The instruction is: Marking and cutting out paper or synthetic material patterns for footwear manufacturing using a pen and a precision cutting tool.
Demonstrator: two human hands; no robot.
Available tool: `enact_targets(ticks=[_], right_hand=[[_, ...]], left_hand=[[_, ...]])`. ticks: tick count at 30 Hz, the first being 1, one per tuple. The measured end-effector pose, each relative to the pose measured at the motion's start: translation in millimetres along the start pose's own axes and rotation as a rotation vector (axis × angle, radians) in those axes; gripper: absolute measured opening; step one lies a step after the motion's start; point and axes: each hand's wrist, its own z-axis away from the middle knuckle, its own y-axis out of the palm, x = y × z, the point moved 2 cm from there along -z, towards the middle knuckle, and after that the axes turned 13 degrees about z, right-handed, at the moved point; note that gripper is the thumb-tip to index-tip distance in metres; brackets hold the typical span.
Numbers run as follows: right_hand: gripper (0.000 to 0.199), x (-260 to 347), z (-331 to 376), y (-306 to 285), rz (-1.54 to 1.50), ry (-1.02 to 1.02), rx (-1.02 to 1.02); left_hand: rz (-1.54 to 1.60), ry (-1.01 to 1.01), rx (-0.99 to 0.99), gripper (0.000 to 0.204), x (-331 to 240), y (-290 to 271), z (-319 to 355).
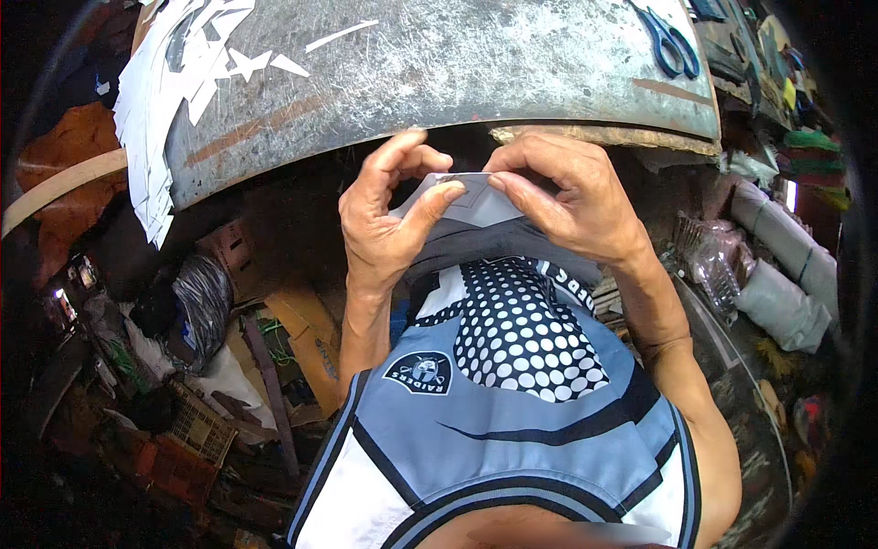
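Observation:
Just in front of the table's near edge, a piece of white paper (483,209) with thin lines drawn on it is held up between my two hands. My left hand (389,206) has its thumb on the paper's upper edge, with the curled fingers behind. My right hand (576,197) pinches the same edge between thumb and forefinger, close to the left thumb. The upper edge looks folded or creased. The paper's lower part hangs over my lap, and its far side is hidden.
A worn metal-topped table (439,78) spans the front. White paper offcuts (197,69) pile on its left and hang over the edge; blue-handled scissors (672,50) lie at far right. Plastic-wrapped rolls (782,302) stand right, a plastic crate (199,425) and cardboard (306,343) left.

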Motion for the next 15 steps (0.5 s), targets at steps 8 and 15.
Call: enact_targets(ticks=[8, 15], right_hand=[[0.008, -6, -2, -4, -0.020, -0.082, 0.026], [0.013, -23, 6, -15, -0.091, 0.116, 0.100]], left_hand=[[-0.107, -0.179, 0.169, 0.011, -2, -9, 0], [-0.031, -0.327, 0.081, 0.015, -4, -11, -1]])
